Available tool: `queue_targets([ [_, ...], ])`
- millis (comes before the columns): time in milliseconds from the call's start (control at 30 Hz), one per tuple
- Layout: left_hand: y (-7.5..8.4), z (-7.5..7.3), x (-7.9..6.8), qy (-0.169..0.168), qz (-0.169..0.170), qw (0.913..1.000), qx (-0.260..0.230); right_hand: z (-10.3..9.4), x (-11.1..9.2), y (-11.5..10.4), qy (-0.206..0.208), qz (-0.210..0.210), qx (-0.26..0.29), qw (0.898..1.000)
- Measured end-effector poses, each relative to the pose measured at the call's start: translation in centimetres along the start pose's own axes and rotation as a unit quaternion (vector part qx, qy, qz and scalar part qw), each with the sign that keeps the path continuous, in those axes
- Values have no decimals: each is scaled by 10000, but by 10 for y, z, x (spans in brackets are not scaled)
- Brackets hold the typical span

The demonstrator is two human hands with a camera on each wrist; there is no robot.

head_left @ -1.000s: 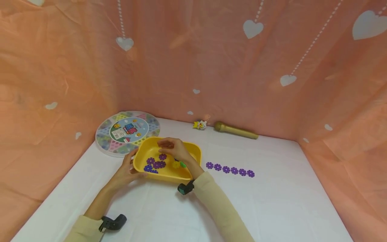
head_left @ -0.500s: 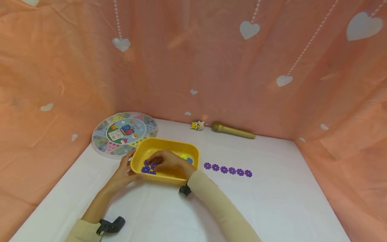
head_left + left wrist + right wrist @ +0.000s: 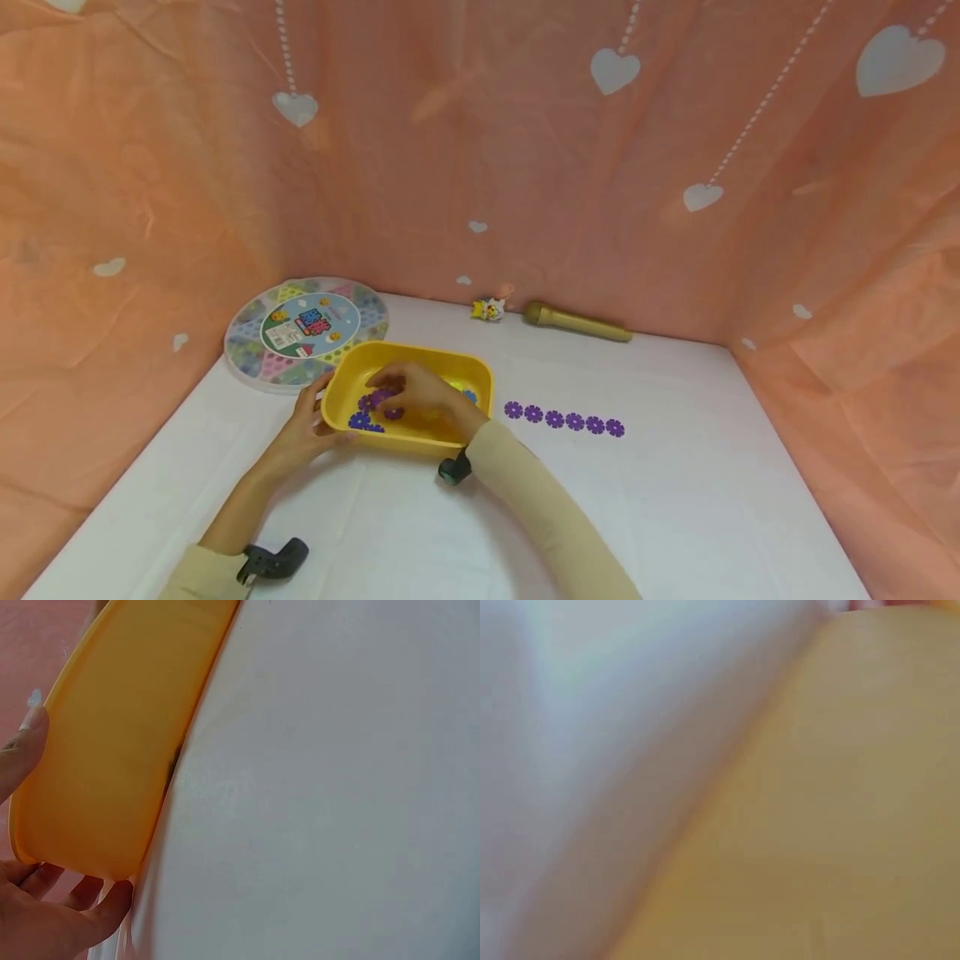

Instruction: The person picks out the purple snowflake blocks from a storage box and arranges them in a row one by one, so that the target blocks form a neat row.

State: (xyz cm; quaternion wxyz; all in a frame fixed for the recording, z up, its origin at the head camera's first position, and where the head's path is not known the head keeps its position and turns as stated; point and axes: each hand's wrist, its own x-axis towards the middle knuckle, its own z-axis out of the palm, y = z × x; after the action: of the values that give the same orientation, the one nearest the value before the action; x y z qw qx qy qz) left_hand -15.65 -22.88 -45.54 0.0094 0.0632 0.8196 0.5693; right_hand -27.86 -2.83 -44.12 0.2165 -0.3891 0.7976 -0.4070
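A yellow plastic basin sits on the white table with purple, blue, yellow and green flower-shaped discs inside. My left hand grips its left end. In the left wrist view, the thumb lies against the basin near the rim and the fingers reach round the end. Inside the basin, my right hand pinches a purple flower disc between thumb and fingers. Blue discs lie just below it. The right wrist view is blurred and shows mostly the basin wall.
To the right of the basin, several purple flower discs form a straight row. A round patterned game box lies behind the basin's left end. At the back are a small figurine and a gold microphone. Pink heart-patterned cloth surrounds the table.
My right hand has gone down to the discs at the basin's left side, then lifted slightly with a purple disc in its fingers. The left hand stays on the basin.
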Motion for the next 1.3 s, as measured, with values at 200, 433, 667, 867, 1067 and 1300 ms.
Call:
queue_targets([
  [200,-1,-1,-2,2,-163,9998,61,-26,-22,-12,647,-518,410,9957],
  [433,1,-1,0,24,-260,9996,59,-75,-77,-12,1563,-892,211,9834],
  [667,0,-2,0,14,-371,9993,83,-107,-142,12,2398,-735,188,9679],
  [867,0,-1,1,-38,-392,9992,24,-121,-193,40,3017,-238,-27,9531],
  [1067,-1,0,2,-12,-380,9993,14,-129,-236,65,3494,306,-354,9358],
  [1300,0,0,2,-7,-396,9992,-5,-134,-285,114,3931,1044,-819,9099],
])
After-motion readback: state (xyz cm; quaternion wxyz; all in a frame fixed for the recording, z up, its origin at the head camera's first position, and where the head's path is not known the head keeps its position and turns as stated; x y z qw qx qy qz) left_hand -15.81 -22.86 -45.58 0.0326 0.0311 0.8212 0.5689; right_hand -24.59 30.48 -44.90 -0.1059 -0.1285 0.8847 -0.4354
